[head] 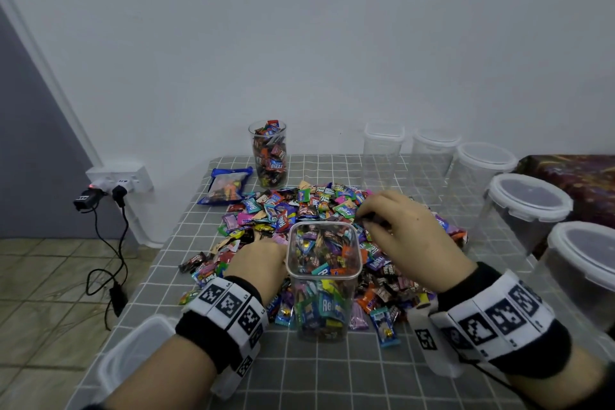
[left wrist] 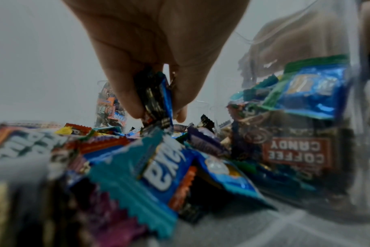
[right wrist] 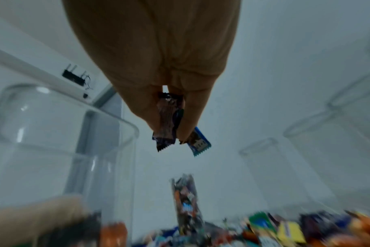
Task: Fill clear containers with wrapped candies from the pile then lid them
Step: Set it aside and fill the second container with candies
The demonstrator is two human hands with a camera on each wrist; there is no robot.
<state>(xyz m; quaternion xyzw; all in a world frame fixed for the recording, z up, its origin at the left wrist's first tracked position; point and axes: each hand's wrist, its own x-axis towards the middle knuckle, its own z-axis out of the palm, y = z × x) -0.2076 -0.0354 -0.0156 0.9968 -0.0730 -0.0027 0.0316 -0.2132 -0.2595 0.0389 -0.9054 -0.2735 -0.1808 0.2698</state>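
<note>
An open clear container, more than half full of candies, stands on the table at the near edge of the pile. The left hand is down in the pile just left of it, fingers pinching a few candies — dark and blue wrappers. The right hand hovers by the container's far right rim, its fingers gripping two candies — one brown, one blue-edged.
</note>
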